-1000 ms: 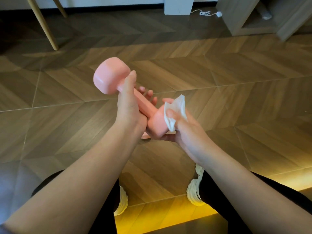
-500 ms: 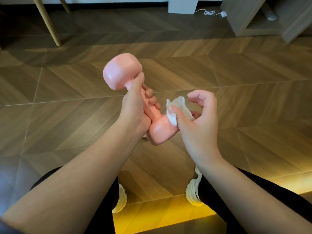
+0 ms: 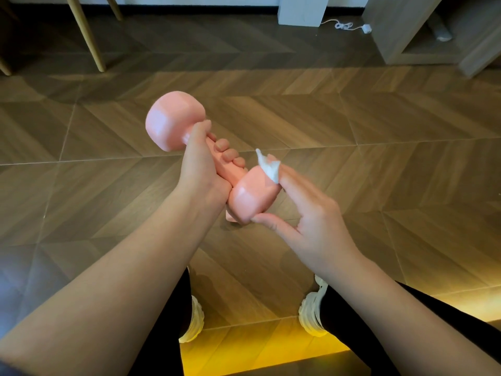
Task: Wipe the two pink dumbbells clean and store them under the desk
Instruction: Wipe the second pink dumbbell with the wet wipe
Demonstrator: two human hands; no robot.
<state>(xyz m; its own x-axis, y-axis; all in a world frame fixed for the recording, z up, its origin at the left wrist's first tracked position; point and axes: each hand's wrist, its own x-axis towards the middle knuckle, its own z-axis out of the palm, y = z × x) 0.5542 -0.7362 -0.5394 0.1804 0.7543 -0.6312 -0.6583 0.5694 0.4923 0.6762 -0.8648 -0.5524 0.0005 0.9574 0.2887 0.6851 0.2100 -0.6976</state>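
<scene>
One pink dumbbell [image 3: 252,196] is held in the air over the wooden floor, tilted, with its far head up and to the left. My left hand [image 3: 200,169] grips its handle. My right hand [image 3: 311,213] holds a white tissue [image 3: 269,166] against the near head, fingers over the top and thumb under it. A small pink piece [image 3: 230,216] shows just below the near head; what it belongs to is hidden.
Wooden furniture with an open space beneath [image 3: 401,36] stands at the back right. A white block [image 3: 302,9] and a white cable [image 3: 344,25] lie beside it. Slanted wooden legs [image 3: 86,33] stand at the back left. My white shoes [image 3: 311,316] are below.
My right hand has turned and slid the tissue from the end of the near head to its far upper side. The dumbbell has shifted slightly in my left hand's grip.
</scene>
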